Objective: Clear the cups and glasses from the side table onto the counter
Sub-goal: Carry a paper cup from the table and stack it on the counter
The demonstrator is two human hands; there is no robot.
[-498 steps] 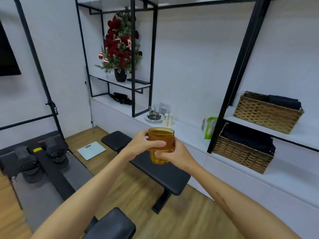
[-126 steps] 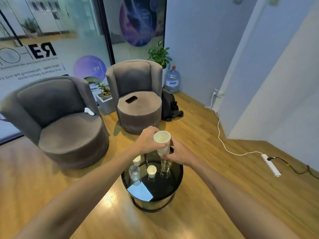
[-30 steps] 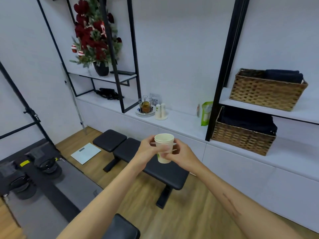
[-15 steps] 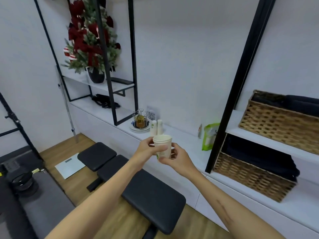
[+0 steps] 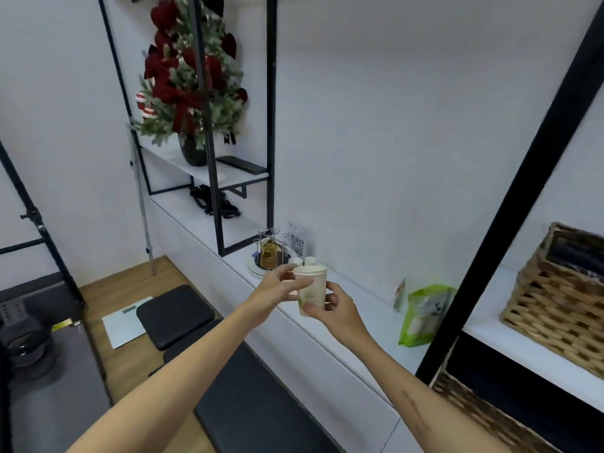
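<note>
You're carrying a paper cup [image 5: 311,291] to the counter [image 5: 359,308], both hands on it.

Your left hand [image 5: 277,286] pinches the cup near its rim, fingers curled round the left side; your right hand [image 5: 333,310] cups the lower right, fingers wrapped on the wall. The cup is upright, held in the air just above the counter's near edge, not yet set down. Farther along stands a tray [image 5: 261,268] with what looks like an amber glass [image 5: 269,255], though the view is soft there. This is the delivery step: next you need to lower the cup level onto bare counter right of the tray, left of the green bag [image 5: 423,315], then let go.
</note>
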